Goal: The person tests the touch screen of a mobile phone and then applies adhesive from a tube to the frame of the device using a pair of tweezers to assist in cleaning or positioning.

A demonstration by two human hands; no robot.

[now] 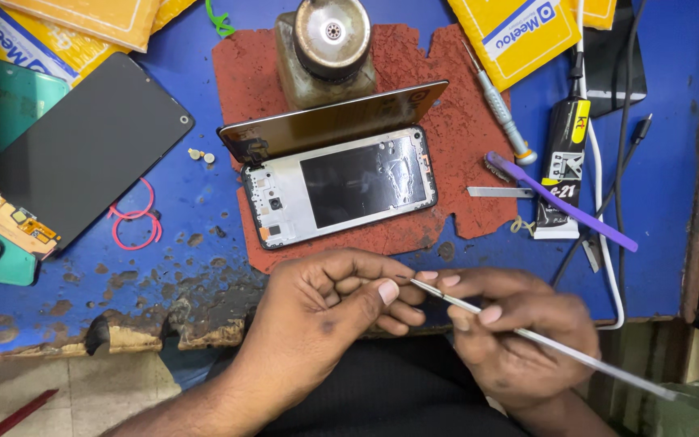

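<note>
Here, the blue workbench (665, 243) carries everything, its near edge chipped and worn. A red rubber mat (414, 73) lies at the middle of the bench toward the far edge, and on it rests an opened phone frame (285, 218), its inside facing up, with its dark back cover (325, 125) propped on edge just behind it, leaning against a glass bottle with a metal cap (329, 36). A black display panel (82, 150) lies near the left edge. Toward the right edge sit a black glue tube (561, 162), a purple-handled brush (576, 212) lying across it, and a small screwdriver (499, 109).

The left hand (317, 311) hovers over the near edge of the bench, curled into a loose fist, thumb pressed toward the forefinger. Whether anything is pinched there I cannot tell. The right hand (511, 336) sits just beside it, fingers closed around thin metal tweezers (527, 332), held like a pen. The tweezers run from beyond the near right corner up to the left thumb, their tip touching or just at the left fingertips (388, 291), in front of the phone frame and apart from it.
</note>
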